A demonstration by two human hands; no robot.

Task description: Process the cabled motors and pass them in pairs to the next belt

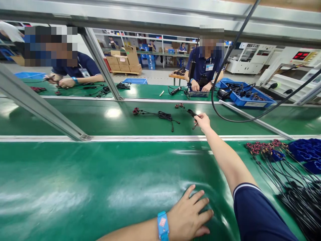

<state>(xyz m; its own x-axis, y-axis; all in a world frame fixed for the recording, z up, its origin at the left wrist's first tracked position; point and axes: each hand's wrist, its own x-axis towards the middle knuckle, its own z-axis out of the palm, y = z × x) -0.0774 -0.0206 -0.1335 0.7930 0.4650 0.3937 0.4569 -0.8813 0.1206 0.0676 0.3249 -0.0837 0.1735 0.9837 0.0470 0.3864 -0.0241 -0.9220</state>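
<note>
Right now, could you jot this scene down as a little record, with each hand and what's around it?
Right hand: stretched forward, pinching a coiled black cable
Left hand: fingers spread, on or just over the green table
Left wrist: blue wristband
Left of held cable: another coiled cable, red end
Right side: heaped black cables, blue cloth
Across: two people in dark blue shirts, blue bin
</note>
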